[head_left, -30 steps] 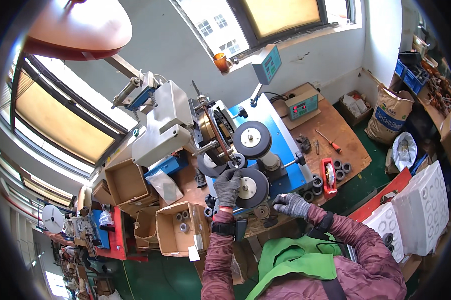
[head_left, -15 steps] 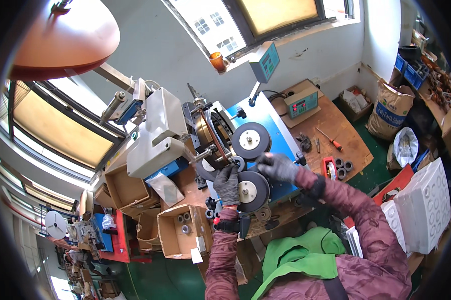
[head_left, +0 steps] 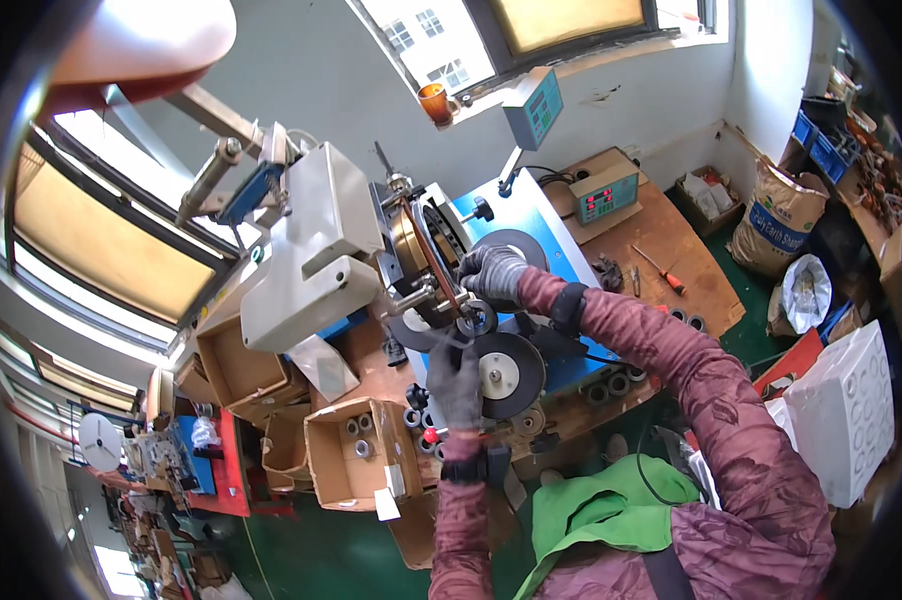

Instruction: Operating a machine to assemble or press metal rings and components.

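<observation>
My left hand (head_left: 456, 385), in a grey glove, is just below a small dark ring (head_left: 478, 318) set among the black rollers of a winding machine. Its fingers are smeared by motion. Above that ring my right hand (head_left: 495, 272), gloved too, has its fingers curled in at the upright metal hoop (head_left: 433, 262); what they hold, if anything, is hidden. The hand partly covers the upper black roller (head_left: 527, 245). Beside my left hand lies the lower black roller (head_left: 511, 376) with a pale hub. Blue plate (head_left: 568, 290) forms the machine's top.
Left of the machine stands an open cardboard box (head_left: 316, 455) with several grey rings. On the wooden bench at right are a control box (head_left: 608, 197) with a red display and a screwdriver (head_left: 661, 272). More rings (head_left: 611, 387) lie along the bench's front edge. White foam trays (head_left: 841, 415) stand at right.
My right hand has moved left and up, from beside the rollers to the metal hoop. My left hand has drawn slightly down, and the small ring shows more. The view has shifted a little.
</observation>
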A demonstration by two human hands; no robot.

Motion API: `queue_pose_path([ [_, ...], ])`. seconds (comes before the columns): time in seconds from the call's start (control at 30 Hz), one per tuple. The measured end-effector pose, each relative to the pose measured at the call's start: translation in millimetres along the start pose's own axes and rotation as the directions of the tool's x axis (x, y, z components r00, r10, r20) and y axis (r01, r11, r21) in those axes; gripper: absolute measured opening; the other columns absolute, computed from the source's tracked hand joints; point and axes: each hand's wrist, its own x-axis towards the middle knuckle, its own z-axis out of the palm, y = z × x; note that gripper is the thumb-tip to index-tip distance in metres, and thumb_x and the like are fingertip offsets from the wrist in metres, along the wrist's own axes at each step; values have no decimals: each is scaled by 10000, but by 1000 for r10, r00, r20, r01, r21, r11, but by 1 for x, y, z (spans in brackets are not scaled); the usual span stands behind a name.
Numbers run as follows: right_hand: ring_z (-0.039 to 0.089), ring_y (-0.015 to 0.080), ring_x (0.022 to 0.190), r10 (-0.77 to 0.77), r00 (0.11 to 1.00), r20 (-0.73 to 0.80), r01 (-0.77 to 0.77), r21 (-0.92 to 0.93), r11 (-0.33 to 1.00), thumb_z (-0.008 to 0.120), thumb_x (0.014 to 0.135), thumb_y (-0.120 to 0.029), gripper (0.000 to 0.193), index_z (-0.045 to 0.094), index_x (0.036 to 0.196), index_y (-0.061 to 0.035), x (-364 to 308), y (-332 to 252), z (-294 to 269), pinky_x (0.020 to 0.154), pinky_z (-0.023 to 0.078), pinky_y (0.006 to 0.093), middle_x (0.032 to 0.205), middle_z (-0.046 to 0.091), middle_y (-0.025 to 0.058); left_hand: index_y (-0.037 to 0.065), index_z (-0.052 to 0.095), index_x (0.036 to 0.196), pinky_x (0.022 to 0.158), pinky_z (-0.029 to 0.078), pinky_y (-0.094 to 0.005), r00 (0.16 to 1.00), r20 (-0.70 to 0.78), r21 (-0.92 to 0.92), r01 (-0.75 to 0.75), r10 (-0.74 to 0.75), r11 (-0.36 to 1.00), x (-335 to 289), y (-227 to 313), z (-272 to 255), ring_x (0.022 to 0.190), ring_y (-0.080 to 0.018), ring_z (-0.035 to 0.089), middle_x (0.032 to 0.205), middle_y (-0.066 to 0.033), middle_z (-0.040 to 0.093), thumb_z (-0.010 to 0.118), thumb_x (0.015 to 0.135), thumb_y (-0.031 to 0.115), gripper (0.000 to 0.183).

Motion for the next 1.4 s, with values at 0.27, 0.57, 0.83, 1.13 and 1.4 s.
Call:
queue_pose_path([
  [0.27,522,314,916,-477,863,-165,224,-721,656,630,639,-234,251,610,876,-155,-12,26,22,770,394,441,951,582,77,30,530,1124,801,460,-275,587,754,-202,634,-295,746,-210,-18,77,901,-163,589,1047,-82,596,597,816,107,325],
  [0.57,537,321,858,-593,796,-120,314,-756,574,617,670,-190,222,598,868,-90,-13,32,26,774,410,448,887,593,119,40,454,1105,948,396,-381,661,657,-304,673,-363,675,-252,-152,226,1072,-230,497,1155,-122,504,510,823,21,288],
  [0.83,532,342,881,-589,797,-135,298,-760,577,640,651,-252,243,593,847,-118,-9,33,30,780,396,475,903,587,117,140,513,1051,947,323,-432,325,723,-639,650,-610,-411,-309,-204,161,1075,-255,437,1083,-94,510,427,875,235,217],
  [1.13,537,326,837,-664,735,-139,307,-805,508,641,652,-196,215,586,839,-107,-11,34,31,737,425,450,873,584,110,204,583,795,443,403,-334,295,741,-170,951,-603,257,-304,-266,87,533,-182,515,682,-17,576,446,865,345,209],
  [1.4,530,325,832,-682,713,-163,321,-790,523,694,584,-215,305,580,850,-119,-13,29,30,733,413,436,861,568,99,20,608,942,664,493,-363,327,698,262,712,-637,652,-392,-330,32,757,-287,607,883,-156,630,524,806,305,328],
])
